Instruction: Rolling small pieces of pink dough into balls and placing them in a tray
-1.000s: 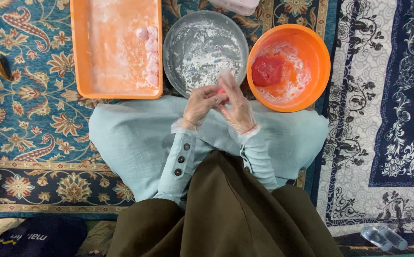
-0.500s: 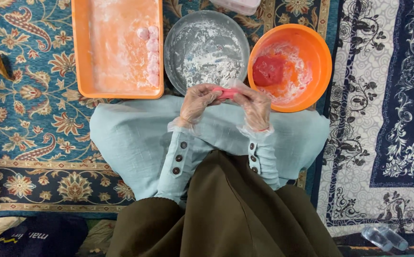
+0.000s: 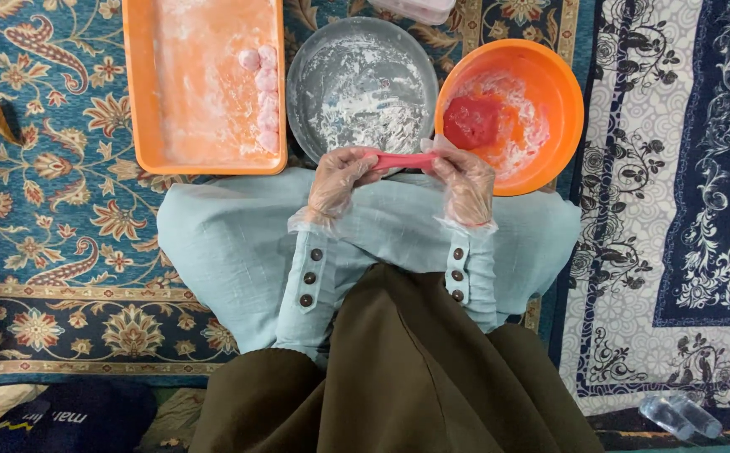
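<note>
in the middle of the frame, a little above centre, both hands in thin clear plastic gloves hold one stretched strip of pink dough (image 3: 404, 160) between them. the left hand (image 3: 338, 180) pinches the strip's left end, its fingers curled shut over it; the right hand (image 3: 466, 184) grips the right end the same way, fingers closed around the dough. the strip runs nearly level from hand to hand, just below the rim of the round grey metal pan (image 3: 362, 84) at upper centre, whose inside is smeared with white flour.

at upper right, touching the right hand's edge in the picture, stands an orange bowl (image 3: 560, 92) with a red lump of dough (image 3: 471, 122) lying in flour. at upper left sits an orange rectangular tray (image 3: 143, 92), dusted white, with a column of small pale pink dough balls (image 3: 263, 94) along its right side. the pan lies between tray and bowl.

all of it rests on a patterned blue floral carpet (image 3: 63, 210) on the floor. the person wears light blue buttoned sleeves (image 3: 306, 268) and a dark olive skirt (image 3: 398, 377). a clear plastic bottle (image 3: 680, 417) lies at lower right, well apart from the hands.
</note>
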